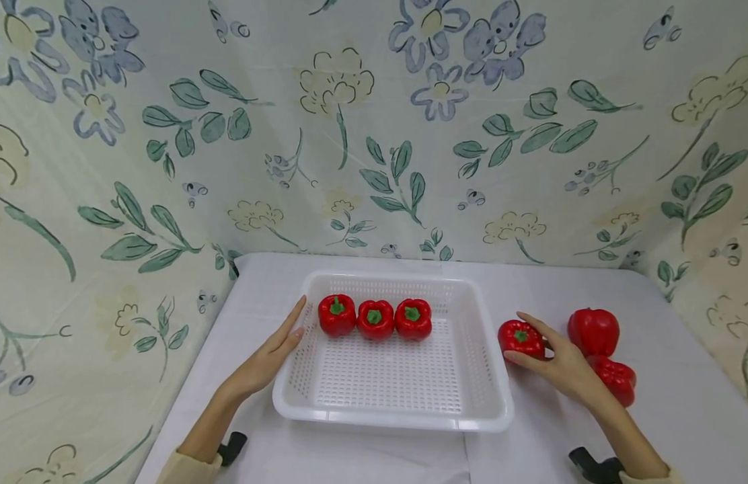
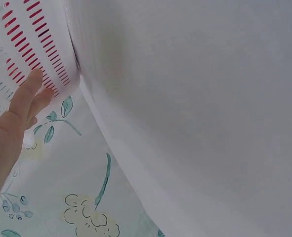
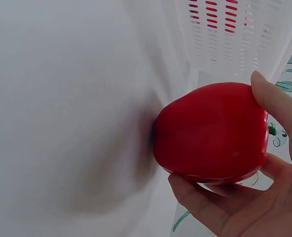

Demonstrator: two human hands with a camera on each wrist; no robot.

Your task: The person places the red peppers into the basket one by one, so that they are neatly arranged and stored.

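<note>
A white perforated plastic basket (image 1: 386,417) stands on the table with three red bell peppers in a row inside: one at the left (image 1: 336,315), one in the middle (image 1: 375,320) and one at the right (image 1: 413,320). My left hand (image 1: 270,356) rests with extended fingers against the basket's left side; the left wrist view shows its fingers (image 2: 29,94) on the slotted wall. Just right of the basket, my right hand (image 1: 558,363) grips another red bell pepper (image 3: 212,133) between thumb and fingers. That pepper's green stem (image 1: 520,335) faces up.
Two more red bell peppers lie to the right of my right hand, one upright farther back (image 1: 594,331) and one on its side (image 1: 616,380), partly behind my wrist. A white cloth covers the table (image 1: 374,460). Floral fabric (image 1: 350,154) hangs behind and at both sides.
</note>
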